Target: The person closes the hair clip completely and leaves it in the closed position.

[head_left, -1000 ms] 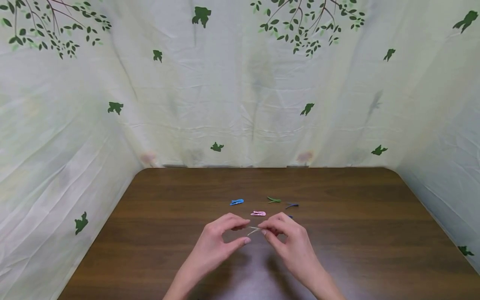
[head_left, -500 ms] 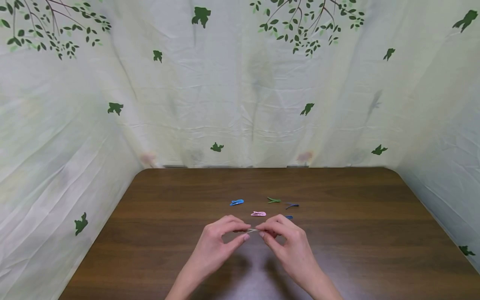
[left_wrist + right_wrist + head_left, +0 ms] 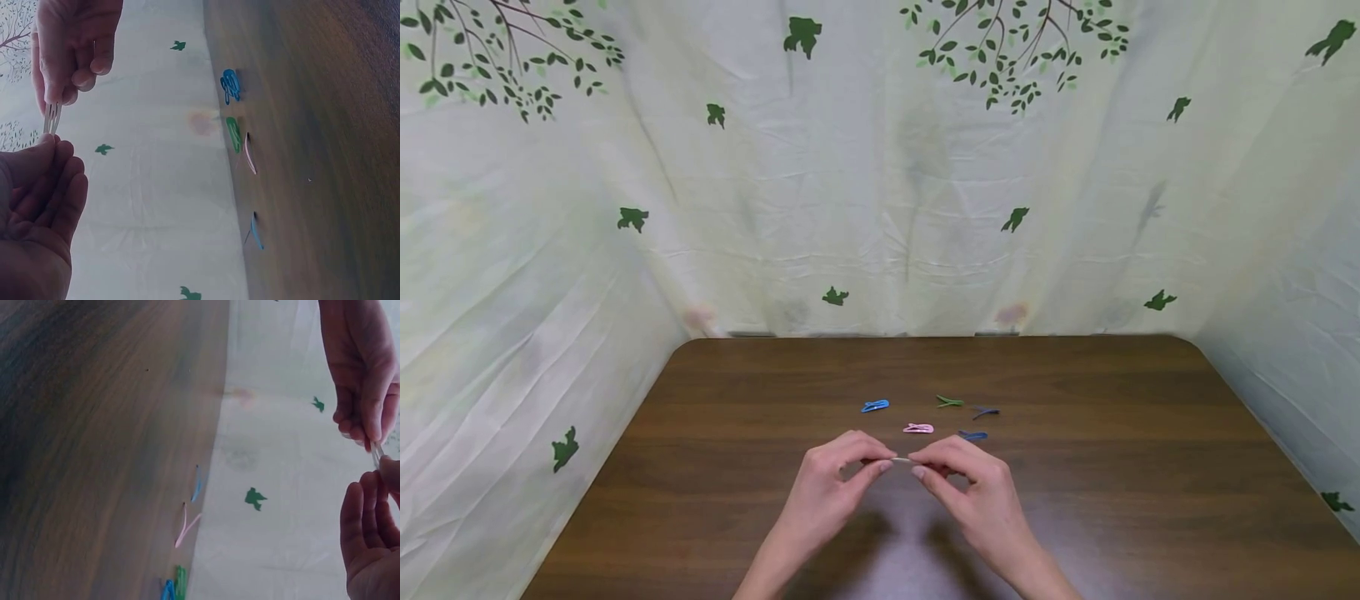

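Between my two hands, above the table, is a thin white snap hair clip [image 3: 901, 460], held level. My left hand [image 3: 827, 479] pinches one end between thumb and fingertips. At the other end, the thumb and fingers of my right hand [image 3: 973, 479] pinch it too. The left wrist view shows the slotted middle of the white clip [image 3: 53, 117] between both sets of fingertips; its ends are hidden by the fingers. Just beyond the hands on the table lie a pink hair clip [image 3: 918, 428] and a blue hair clip [image 3: 973, 435].
Farther back on the brown wooden table [image 3: 737, 467] are a light blue clip [image 3: 875, 406], a green clip [image 3: 950, 402] and a dark blue clip [image 3: 987, 412]. A pale curtain [image 3: 880, 167] with leaf prints surrounds the table's back and sides.
The white clip's spread arms have come together. My left thumb and fingers, apart around its free end before, have closed onto it. Both hands shifted slightly left.
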The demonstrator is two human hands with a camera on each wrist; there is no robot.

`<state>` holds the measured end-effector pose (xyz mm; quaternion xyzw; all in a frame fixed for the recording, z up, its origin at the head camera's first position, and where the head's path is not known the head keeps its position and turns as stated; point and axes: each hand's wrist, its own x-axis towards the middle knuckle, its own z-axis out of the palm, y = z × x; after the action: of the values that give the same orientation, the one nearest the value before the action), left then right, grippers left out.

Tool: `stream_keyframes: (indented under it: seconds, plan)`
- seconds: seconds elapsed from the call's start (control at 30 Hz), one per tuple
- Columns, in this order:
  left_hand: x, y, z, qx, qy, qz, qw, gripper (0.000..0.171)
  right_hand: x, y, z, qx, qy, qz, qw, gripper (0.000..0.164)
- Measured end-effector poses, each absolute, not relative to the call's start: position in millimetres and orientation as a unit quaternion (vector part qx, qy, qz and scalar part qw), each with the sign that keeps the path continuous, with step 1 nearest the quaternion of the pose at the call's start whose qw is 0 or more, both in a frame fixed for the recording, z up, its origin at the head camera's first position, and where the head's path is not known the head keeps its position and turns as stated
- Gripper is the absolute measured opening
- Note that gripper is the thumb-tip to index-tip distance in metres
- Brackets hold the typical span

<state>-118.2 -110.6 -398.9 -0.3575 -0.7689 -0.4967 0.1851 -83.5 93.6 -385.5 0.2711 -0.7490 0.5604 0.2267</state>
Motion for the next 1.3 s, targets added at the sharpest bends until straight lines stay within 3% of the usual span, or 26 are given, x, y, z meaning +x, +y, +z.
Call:
stream_keyframes:
  seconds: [0.27, 0.5, 0.7, 1.03, 1.3]
  plan:
    - [-119, -113, -400, -0.356, -0.764, -0.516, 0.154, 0.019, -93, 99, -407, 0.259, -0.722, 0.627, 0.135, 0.016]
    - [-119, -115, -401, -0.341, -0.749, -0.565, 0.06, 0.019, -99, 106, -414, 0.274, -0.701, 0.655, 0.06, 0.016]
    - [-119, -116, -402, -0.328, -0.743, -0.583, 0.007, 0.009, -101, 108, -415, 0.26, -0.701, 0.664, 0.009, 0.007]
    - [-121, -116, -406, -0.312, -0.754, -0.577, 0.012, 0.01, -99, 106, -413, 0.163, -0.701, 0.694, -0.021, 0.019]
    - [-121, -116, -408, -0.309, -0.759, -0.571, 0.048, 0.018, -98, 103, -413, 0.139, -0.688, 0.711, -0.034, 0.021]
